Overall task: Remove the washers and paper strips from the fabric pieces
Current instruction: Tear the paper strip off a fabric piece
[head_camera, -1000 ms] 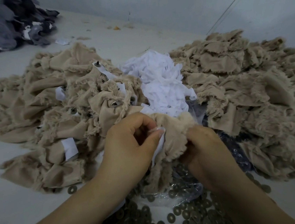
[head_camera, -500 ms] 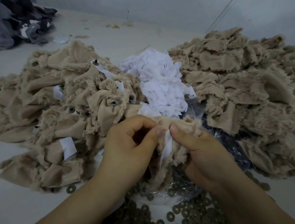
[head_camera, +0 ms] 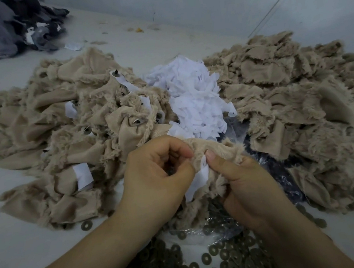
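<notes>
Beige fleece fills the table as a person works one fabric piece [head_camera: 220,151] between both hands, just in front of a mound of discarded white paper strips [head_camera: 192,101]. The left hand [head_camera: 154,178] has its fingers curled inward, thumb and forefinger closed on the near edge of the fleece; whether a washer sits under those fingertips cannot be told. The right hand [head_camera: 241,183] pinches the same piece from the other side, its thumb pressed on top of the pile.

Between the two hands hangs a white paper strip [head_camera: 199,179] — its long axis running down and slightly to the person's left, from just beside the right thumb toward the left palm. Its upper end appears fixed in the fabric near the right thumb, while its loose lower end lies against the left hand, which looks better placed to draw the strip free.

Below the wrists, loose washers [head_camera: 215,261] lie scattered over clear plastic. Fabric with tags attached is heaped to the left [head_camera: 61,129]; the heap to the right [head_camera: 300,97] shows no paper — probably finished pieces. Dark grey fabric [head_camera: 3,30] sits at the far left corner.
</notes>
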A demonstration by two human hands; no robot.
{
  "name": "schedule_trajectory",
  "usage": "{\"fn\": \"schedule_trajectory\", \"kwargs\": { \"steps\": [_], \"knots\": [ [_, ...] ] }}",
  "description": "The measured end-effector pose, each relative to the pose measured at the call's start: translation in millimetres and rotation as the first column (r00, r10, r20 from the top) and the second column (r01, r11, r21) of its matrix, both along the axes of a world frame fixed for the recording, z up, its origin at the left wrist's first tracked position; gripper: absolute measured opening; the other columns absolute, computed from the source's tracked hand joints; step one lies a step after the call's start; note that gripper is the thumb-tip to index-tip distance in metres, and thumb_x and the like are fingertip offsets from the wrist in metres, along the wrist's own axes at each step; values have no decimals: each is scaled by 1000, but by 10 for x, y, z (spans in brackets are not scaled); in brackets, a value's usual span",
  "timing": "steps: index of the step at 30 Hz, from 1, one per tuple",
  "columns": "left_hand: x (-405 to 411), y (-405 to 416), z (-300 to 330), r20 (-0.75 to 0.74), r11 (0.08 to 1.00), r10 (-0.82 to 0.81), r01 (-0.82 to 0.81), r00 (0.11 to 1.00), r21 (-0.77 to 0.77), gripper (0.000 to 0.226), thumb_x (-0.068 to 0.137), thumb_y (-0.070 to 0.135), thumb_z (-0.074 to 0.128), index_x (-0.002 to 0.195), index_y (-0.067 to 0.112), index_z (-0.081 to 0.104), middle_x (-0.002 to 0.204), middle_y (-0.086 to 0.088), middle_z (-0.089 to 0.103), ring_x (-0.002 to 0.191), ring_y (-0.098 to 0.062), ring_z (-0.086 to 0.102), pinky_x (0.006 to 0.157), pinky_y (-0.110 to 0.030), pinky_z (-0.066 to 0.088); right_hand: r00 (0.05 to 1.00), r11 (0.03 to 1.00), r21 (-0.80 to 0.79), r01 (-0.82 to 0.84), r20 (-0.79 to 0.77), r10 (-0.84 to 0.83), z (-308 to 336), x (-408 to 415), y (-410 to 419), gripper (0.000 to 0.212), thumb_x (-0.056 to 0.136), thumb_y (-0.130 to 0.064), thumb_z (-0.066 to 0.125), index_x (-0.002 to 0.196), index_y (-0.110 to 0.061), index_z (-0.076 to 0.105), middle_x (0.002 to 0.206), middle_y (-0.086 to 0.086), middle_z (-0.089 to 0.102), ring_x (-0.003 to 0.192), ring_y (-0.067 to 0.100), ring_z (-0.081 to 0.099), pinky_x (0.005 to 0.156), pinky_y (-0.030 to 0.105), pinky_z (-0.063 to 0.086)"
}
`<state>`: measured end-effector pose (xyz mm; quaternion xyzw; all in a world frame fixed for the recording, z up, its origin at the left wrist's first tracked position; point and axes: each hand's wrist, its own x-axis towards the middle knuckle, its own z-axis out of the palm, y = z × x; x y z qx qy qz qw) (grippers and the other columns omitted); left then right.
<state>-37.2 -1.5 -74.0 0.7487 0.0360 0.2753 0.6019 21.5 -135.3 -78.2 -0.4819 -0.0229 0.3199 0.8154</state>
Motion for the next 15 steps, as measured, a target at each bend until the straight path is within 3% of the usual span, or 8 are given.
{"fn": "schedule_trajectory", "kwargs": {
  "steps": [4,10,15],
  "knots": [
    [-4,-11,-14,38,1000,27,-27,999,2,27,77,-13,71,73,13,70,66,-3,67,55,-19,60,51,-21,50,1000,1000,7,-7,0,7,13,-3,6,28,85,-16,63,101,4,74,108,27,72,99,38,72,87,45,60],
    [-7,-37,-20,63,998,49,-51,997,35,23,74,-1,62,72,20,71,66,8,67,55,-2,59,53,-12,45,996,997,70,-19,-90,25,30,-14,17,36,86,-13,62,113,9,67,113,30,70,102,38,72,86,43,61],
    [-1,-50,-33,31,996,68,-70,997,50,28,73,3,61,71,28,71,62,16,66,53,3,58,51,-8,42,991,994,106,-5,-135,19,31,-17,22,32,85,-12,62,105,11,70,112,29,70,101,36,72,81,38,62]
  ]
}}
